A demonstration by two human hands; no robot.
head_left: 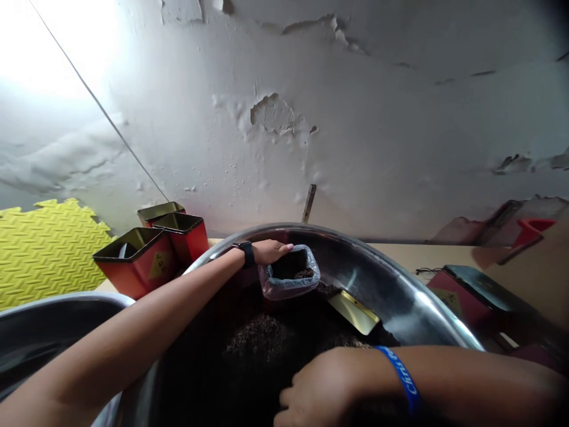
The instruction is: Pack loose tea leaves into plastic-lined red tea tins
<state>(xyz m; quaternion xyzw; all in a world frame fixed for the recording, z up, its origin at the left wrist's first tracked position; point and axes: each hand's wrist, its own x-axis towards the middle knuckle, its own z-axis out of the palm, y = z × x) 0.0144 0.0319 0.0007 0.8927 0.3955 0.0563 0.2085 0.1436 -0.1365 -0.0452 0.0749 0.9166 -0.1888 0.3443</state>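
My left hand (269,252), with a dark watch on its wrist, is closed on the rim of a reddish tin (284,304) lined with a clear plastic bag (288,284). Some dark, dry loose leaves (304,273) lie inside the tin. It stands tilted within a big metal basin (427,302). More dark shredded leaves (262,335) form a heap in the basin. Low over them is my right hand (320,382), a blue wristband behind it. Its fingers curl downward, and whatever they hold, if anything, is hidden. A gold-coloured metal scoop (355,311) rests on leaves at the basin's right side.
Several open red tins (133,267) stand left of the basin, beside a yellow foam mat (40,255). A second metal basin (66,299) is at the lower left. Right of the big basin lies a dark-lidded red tin (471,302). A peeling wall (355,130) rises behind.
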